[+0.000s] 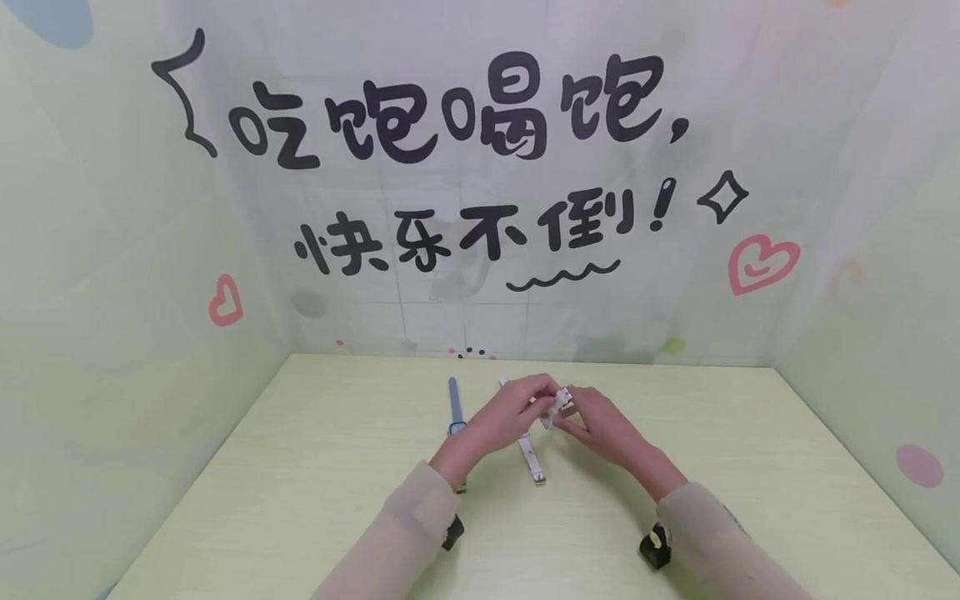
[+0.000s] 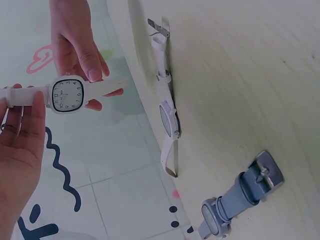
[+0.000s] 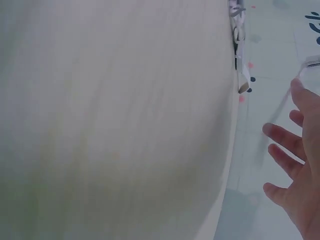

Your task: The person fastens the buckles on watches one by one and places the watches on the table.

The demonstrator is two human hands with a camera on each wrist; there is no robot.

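A white wristwatch [image 2: 68, 95] with a squarish, black-rimmed dial is held up between both hands above the table. In the left wrist view, my left hand [image 2: 22, 155] grips its strap on one side of the case, dial facing the camera. My right hand [image 2: 75, 42] holds the strap on the other side, thumb at the band and fingertips behind it. The head view shows both hands [image 1: 510, 412] close together around the watch. Below them lies a second white wristwatch [image 1: 530, 460], partly covered by the left hand. A blue-strapped wristwatch [image 1: 454, 404] lies left of it, partly behind the left forearm.
The pale wooden table [image 1: 337, 467] is bounded by a printed curtain [image 1: 480, 325] at the back and sides. Black wrist mounts [image 1: 656, 547] hang under both sleeves. The two lying watches are side by side near the table's middle.
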